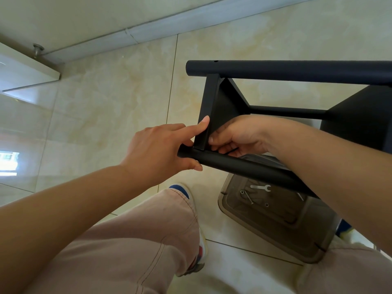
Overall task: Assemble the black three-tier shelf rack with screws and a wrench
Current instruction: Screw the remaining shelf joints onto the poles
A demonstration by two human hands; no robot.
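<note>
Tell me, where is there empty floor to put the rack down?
Bare tiles lie left of the rack, between the left hand and the wall skirting, and beyond the top tube. It is crowded near the knees, where the grey tray with wrench and screws sits under the right hand.

I see open floor tile left of the rack. Its near tube crosses above the tray, partly blocking the wrench.

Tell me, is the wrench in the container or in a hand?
In the container. The wrench lies on the bottom of the clear container beside loose screws, and no hand touches it.
</note>
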